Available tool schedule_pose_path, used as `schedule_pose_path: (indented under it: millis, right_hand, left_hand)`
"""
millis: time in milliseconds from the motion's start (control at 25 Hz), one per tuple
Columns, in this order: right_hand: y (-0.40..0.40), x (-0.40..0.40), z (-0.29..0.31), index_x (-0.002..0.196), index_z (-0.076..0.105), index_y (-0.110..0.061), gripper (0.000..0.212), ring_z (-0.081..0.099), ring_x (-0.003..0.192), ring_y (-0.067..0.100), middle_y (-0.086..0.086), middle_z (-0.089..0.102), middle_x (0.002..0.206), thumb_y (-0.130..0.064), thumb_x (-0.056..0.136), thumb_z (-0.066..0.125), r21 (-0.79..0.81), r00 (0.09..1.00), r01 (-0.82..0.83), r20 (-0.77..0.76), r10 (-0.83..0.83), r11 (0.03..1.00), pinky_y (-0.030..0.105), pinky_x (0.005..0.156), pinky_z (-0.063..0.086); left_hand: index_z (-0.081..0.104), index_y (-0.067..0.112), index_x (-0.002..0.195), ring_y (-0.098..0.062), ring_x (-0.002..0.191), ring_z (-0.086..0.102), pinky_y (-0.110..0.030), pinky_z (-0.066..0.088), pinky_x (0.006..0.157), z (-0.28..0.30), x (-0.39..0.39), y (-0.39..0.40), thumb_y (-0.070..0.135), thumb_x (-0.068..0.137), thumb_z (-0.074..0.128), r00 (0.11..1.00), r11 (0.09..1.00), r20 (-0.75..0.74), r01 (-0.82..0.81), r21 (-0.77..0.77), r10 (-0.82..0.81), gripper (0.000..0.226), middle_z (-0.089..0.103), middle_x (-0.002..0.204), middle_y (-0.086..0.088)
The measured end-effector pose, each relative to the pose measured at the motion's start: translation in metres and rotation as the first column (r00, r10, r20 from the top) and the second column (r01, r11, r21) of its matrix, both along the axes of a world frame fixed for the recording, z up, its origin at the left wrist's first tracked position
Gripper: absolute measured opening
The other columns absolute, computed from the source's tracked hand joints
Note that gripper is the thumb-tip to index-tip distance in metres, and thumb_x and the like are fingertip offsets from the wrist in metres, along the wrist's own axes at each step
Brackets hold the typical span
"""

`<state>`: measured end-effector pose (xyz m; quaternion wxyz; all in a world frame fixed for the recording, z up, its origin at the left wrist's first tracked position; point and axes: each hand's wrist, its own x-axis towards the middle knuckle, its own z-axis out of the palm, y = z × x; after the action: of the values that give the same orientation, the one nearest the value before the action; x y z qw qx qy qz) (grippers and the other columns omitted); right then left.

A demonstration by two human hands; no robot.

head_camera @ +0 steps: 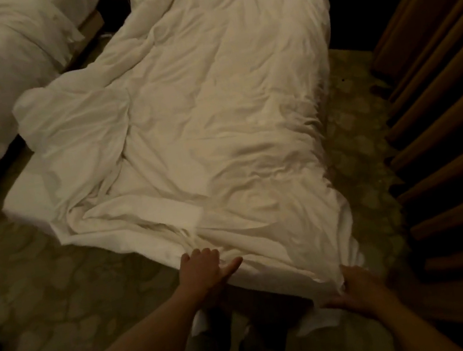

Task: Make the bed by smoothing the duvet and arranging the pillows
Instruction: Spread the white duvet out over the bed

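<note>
You stand at the foot of the bed (19,204), where the white duvet (200,125) lies rumpled and skewed, its left side bunched so the mattress shows. Your left hand (202,267) rests on the near hem, fingers curled into the cloth, thumb out. Your right hand (357,287) clutches the near right corner, seemingly to pull it taut. Both arms reach forward; no pillows can be made out.
</note>
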<state>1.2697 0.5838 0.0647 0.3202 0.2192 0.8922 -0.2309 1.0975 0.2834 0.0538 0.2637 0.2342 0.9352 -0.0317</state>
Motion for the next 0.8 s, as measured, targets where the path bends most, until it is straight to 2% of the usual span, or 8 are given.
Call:
schedule_pose_path:
  millis: [80,160,280,400,520,640,720,800]
  right_hand:
    - [0.002,0.006,-0.001,0.108,0.054,-0.033,0.118,0.057,0.106,0.017,-0.002,0.061,0.118,-0.109,0.020,0.042,0.009,0.999,-0.051,0.012,0.051,0.999,0.027,0.082,0.043]
    - [0.002,0.001,-0.002,0.132,0.050,-0.027,0.136,0.050,0.120,0.021,-0.001,0.051,0.134,-0.109,0.023,0.044,0.046,0.996,-0.082,-0.042,0.084,0.996,0.031,0.100,0.042]
    - [-0.014,-0.037,0.018,0.144,0.043,-0.024,0.148,0.040,0.134,0.023,0.002,0.043,0.144,-0.112,0.027,0.027,0.141,0.978,-0.167,-0.100,0.182,0.976,0.037,0.112,0.034]
    - [-0.053,-0.081,0.038,0.147,0.039,-0.026,0.146,0.038,0.137,0.021,-0.002,0.040,0.147,-0.112,0.029,0.024,0.176,0.952,-0.209,-0.190,0.242,0.962,0.039,0.114,0.032]
    - [-0.104,-0.118,0.045,0.148,0.035,-0.027,0.138,0.036,0.136,0.019,-0.006,0.037,0.147,-0.108,0.037,0.031,0.149,0.923,-0.262,-0.252,0.293,0.954,0.040,0.110,0.032]
    - [-0.164,-0.159,0.046,0.147,0.034,-0.026,0.135,0.038,0.132,0.018,-0.006,0.038,0.146,-0.107,0.040,0.030,0.161,0.901,-0.281,-0.296,0.318,0.946,0.040,0.109,0.034]
    - [-0.211,-0.199,0.046,0.148,0.034,-0.025,0.136,0.037,0.133,0.019,-0.005,0.038,0.145,-0.107,0.040,0.029,0.147,0.903,-0.249,-0.321,0.284,0.957,0.041,0.109,0.034]
    - [-0.264,-0.244,0.047,0.148,0.034,-0.024,0.138,0.037,0.133,0.021,-0.005,0.038,0.145,-0.108,0.039,0.027,0.115,0.911,-0.210,-0.336,0.237,0.971,0.042,0.110,0.033]
  left_hand:
    - [0.058,0.025,0.121,-0.025,0.120,0.050,-0.049,0.030,0.103,-0.001,0.018,-0.014,0.097,0.060,-0.012,0.999,0.999,0.008,-0.047,-0.004,0.047,0.118,0.058,0.125,-0.002]
    - [0.056,0.028,0.129,-0.022,0.126,0.047,-0.048,0.027,0.106,0.002,0.028,-0.026,0.095,0.066,-0.005,0.994,0.994,0.007,-0.105,0.003,0.105,0.110,0.055,0.132,0.002]
    - [0.056,0.029,0.127,-0.020,0.124,0.047,-0.047,0.027,0.106,0.011,0.021,-0.034,0.095,0.067,-0.007,0.992,0.991,-0.034,-0.121,0.055,0.123,0.109,0.056,0.131,0.004]
    - [0.056,0.031,0.127,-0.019,0.124,0.046,-0.046,0.027,0.107,0.021,0.000,-0.051,0.095,0.055,-0.020,0.987,0.983,-0.075,-0.131,0.126,0.141,0.123,0.055,0.130,0.006]
    - [0.055,0.031,0.128,-0.018,0.126,0.044,-0.045,0.027,0.107,0.026,-0.028,-0.090,0.095,0.057,-0.019,0.977,0.973,-0.108,-0.167,0.158,0.185,0.122,0.054,0.133,0.006]
    - [0.055,0.031,0.127,-0.018,0.128,0.043,-0.045,0.027,0.107,0.026,-0.066,-0.138,0.097,0.062,-0.012,0.974,0.975,-0.117,-0.175,0.140,0.192,0.115,0.052,0.135,0.007]
    - [0.054,0.030,0.129,-0.019,0.130,0.041,-0.046,0.027,0.108,0.026,-0.102,-0.177,0.094,0.068,-0.003,0.973,0.977,-0.128,-0.177,0.116,0.191,0.105,0.051,0.137,0.006]
    - [0.053,0.030,0.131,-0.020,0.131,0.041,-0.047,0.027,0.108,0.027,-0.147,-0.221,0.094,0.068,-0.003,0.975,0.978,-0.124,-0.168,0.123,0.183,0.106,0.050,0.138,0.005]
